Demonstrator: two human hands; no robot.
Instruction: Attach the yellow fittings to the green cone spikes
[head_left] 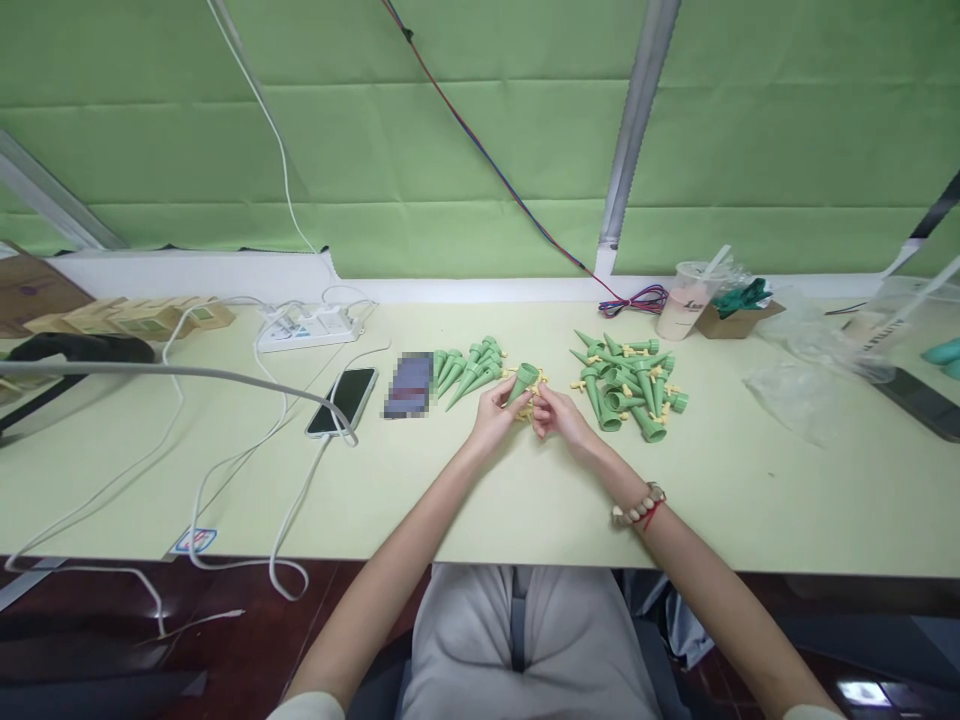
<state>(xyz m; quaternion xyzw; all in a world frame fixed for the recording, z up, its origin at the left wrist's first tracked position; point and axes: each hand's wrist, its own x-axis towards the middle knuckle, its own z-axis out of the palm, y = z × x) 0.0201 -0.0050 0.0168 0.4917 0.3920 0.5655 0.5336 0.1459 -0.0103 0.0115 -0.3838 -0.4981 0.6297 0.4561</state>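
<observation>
My left grip (pixel 493 418) is closed around a green cone (pixel 523 378), holding it above the middle of the desk (pixel 525 500) with its wide, open end up and tilted away from me. My right grip (pixel 559 418) is close beside it, fingertips drawn together next to a small yellow piece (pixel 535 391) by the cone; I cannot tell whether they clasp it. More yellow pieces lie around and partly behind my hands. To the left of my hands, a group of green cones (pixel 469 371) lies side by side, tips mostly toward me, next to a phone with a blurred screen (pixel 409 386). Farther left is a dark-screened phone (pixel 343 403) with a white cable (pixel 300 495) running by it. To my right, a looser heap of cones with yellow pieces (pixel 634 388) points every way, and behind it stands a drink cup (pixel 681 305).
</observation>
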